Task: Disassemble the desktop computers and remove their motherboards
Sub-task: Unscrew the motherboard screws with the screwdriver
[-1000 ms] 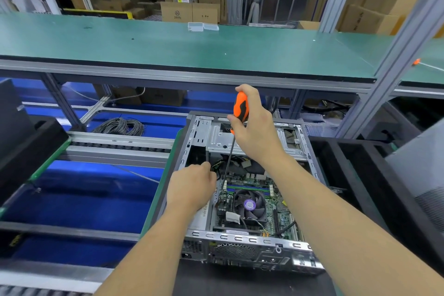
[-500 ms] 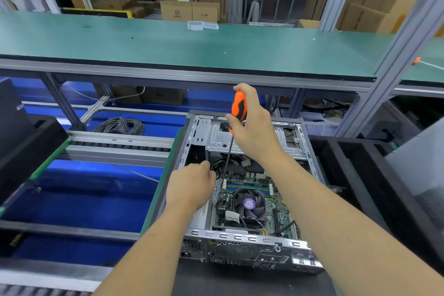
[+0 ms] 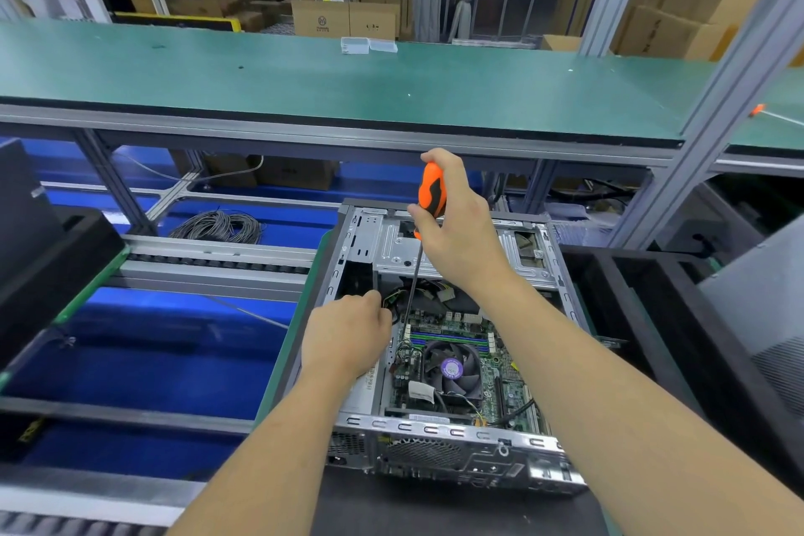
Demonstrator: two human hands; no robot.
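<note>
Nothing moved: right grip (image 3: 457,226) holds screwdriver (image 3: 430,191) above motherboard (image 3: 452,366); left's state unclear.

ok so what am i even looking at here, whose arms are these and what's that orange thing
There is no machine here: these are a person's two bare arms, seen from a camera worn on their head, looking forward and down. In front of them an opened desktop computer case lies on its side, its green motherboard and round cooling fan exposed. The right hand grips an orange-handled screwdriver, shaft pointing down to the board's far corner. The left hand rests curled at the case's left wall; what it holds is hidden.
</note>
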